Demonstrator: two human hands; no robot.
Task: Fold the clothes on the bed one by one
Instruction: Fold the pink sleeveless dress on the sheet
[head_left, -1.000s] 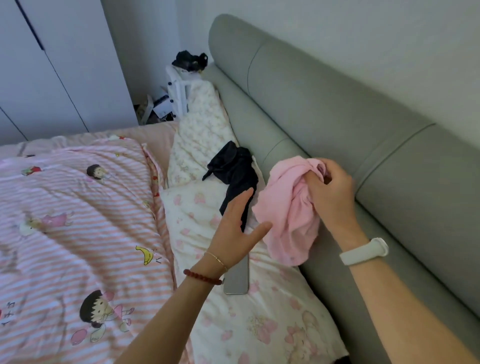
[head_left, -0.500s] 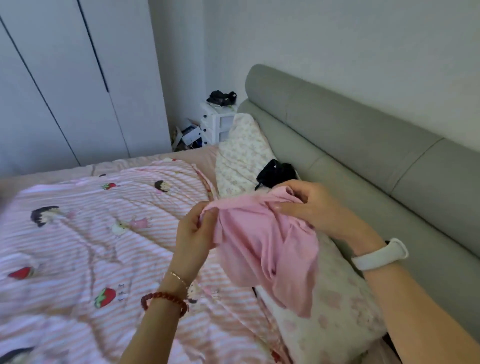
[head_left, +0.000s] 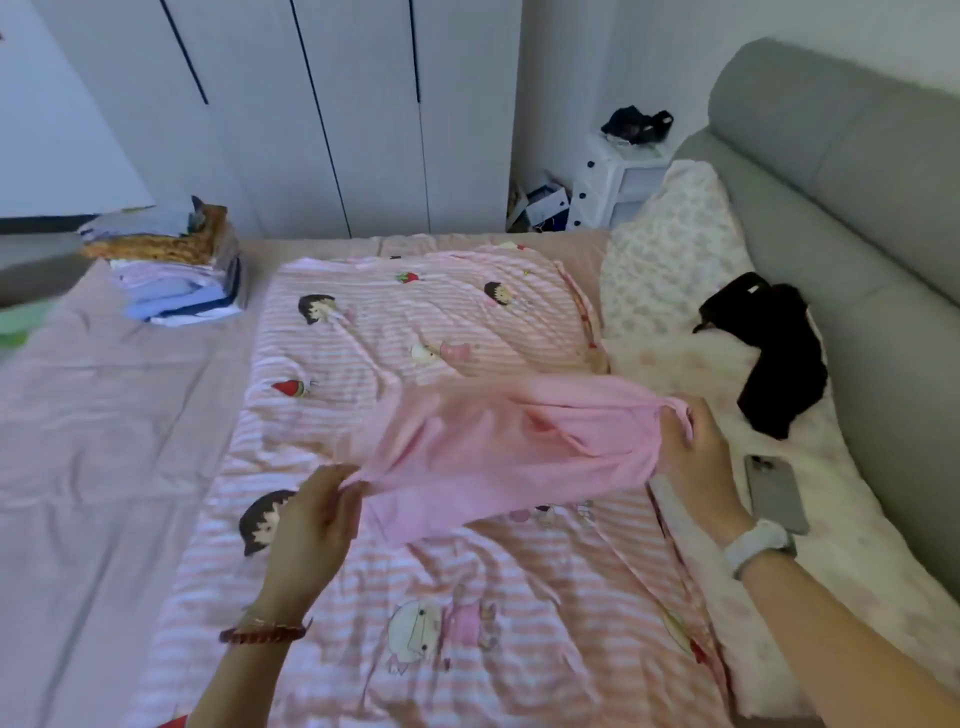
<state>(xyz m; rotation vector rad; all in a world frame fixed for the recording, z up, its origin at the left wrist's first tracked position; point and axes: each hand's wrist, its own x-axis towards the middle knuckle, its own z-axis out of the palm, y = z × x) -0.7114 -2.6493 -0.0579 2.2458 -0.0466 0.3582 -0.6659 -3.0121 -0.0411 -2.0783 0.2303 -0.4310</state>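
A pink garment (head_left: 498, 447) is stretched out in the air above the striped cartoon quilt (head_left: 415, 332). My left hand (head_left: 311, 525) pinches its near left end, and my right hand (head_left: 696, 457) grips its right end by the pillows. A black garment (head_left: 774, 358) lies crumpled on the floral pillow (head_left: 670, 270) beside the grey headboard (head_left: 852, 208). A stack of folded clothes (head_left: 171, 265) sits at the far left of the bed.
A grey phone (head_left: 776, 491) lies on the pillow just right of my right hand. A white drawer unit (head_left: 613, 187) with a dark item on top stands beyond the bed. White wardrobe doors (head_left: 311, 114) line the far wall.
Both hands have carried the pink garment from the pillow over the quilt and pulled it wide apart. The view has swung left, showing the folded stack.
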